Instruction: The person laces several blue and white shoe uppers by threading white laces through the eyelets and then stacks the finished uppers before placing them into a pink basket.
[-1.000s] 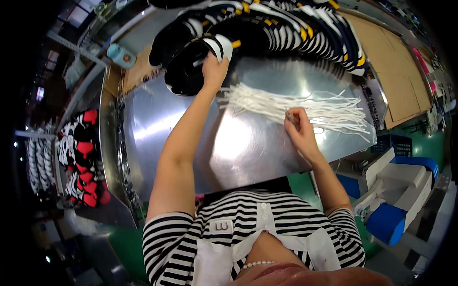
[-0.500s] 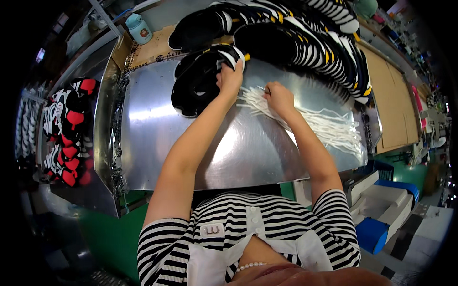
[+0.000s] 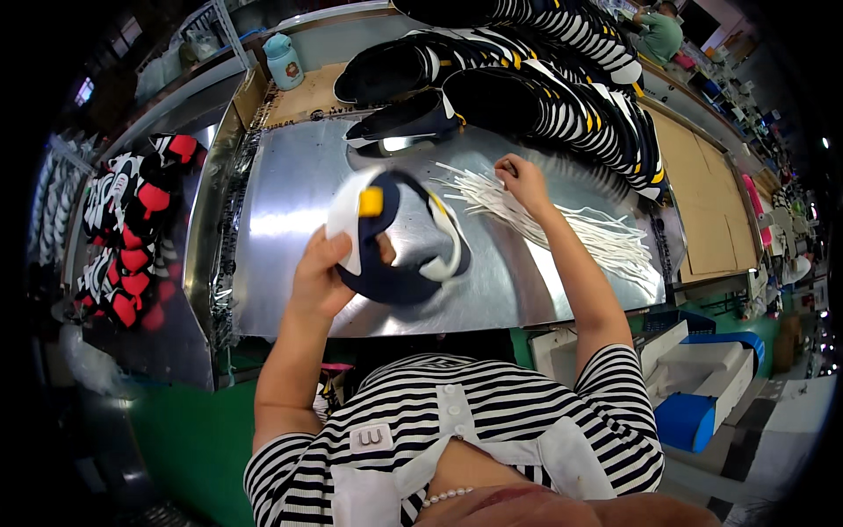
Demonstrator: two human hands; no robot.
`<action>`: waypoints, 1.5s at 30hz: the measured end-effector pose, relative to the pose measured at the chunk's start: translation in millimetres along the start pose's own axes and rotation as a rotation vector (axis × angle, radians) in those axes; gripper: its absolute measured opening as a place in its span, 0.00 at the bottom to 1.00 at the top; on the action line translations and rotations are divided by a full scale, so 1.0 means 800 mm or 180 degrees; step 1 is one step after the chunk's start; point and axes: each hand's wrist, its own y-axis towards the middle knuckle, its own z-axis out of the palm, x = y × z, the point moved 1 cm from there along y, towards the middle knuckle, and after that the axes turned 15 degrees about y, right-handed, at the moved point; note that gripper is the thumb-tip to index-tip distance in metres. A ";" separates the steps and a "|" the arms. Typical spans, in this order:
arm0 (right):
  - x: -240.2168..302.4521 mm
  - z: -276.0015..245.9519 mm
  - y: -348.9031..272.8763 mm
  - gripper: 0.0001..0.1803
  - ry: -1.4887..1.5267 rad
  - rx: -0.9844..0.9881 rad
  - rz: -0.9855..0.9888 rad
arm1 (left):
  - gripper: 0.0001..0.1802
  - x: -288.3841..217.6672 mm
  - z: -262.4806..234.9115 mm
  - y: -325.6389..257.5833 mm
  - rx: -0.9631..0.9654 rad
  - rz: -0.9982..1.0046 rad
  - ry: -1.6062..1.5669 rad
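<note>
Raised over the near middle of the metal table, a navy and white shoe upper (image 3: 395, 286) with a yellow tab is gripped at its left edge by my left hand (image 3: 321, 274). Motion blurs it a little, and some of those fingers are hidden behind it. My right hand (image 3: 525, 183) is closed in a pinch at the far end of a bundle of white shoelaces (image 3: 571, 230). Something small and dark shows between its fingertips, too small to name. Another navy upper (image 3: 399, 123) lies beyond the raised one.
Long nested rows of striped shoe uppers (image 3: 571, 114) fill the table's far side. A light blue bottle (image 3: 283, 61) stands at the far left. Red, black and white uppers (image 3: 132, 237) lie left of the metal side wall (image 3: 204, 228). A person (image 3: 659, 35) sits far off.
My left hand has lifted a shoe upper from the far pile and brought it nearer and to the left. My right hand stays closed by the laces, slightly further right.
</note>
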 end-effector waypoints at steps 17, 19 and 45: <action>0.045 -0.002 -0.036 0.11 -0.0755 -0.0003 -0.0115 | 0.23 -0.018 -0.189 0.117 -0.0932 0.0268 0.6158; 0.040 -0.004 -0.044 0.10 -0.0907 0.0129 -0.0146 | 0.29 -0.019 -0.216 0.218 -0.0937 0.0867 0.6706; 0.076 -0.015 -0.064 0.04 0.0445 -0.0505 0.0015 | 0.20 -0.009 -0.218 0.234 -0.0552 -0.1195 0.6966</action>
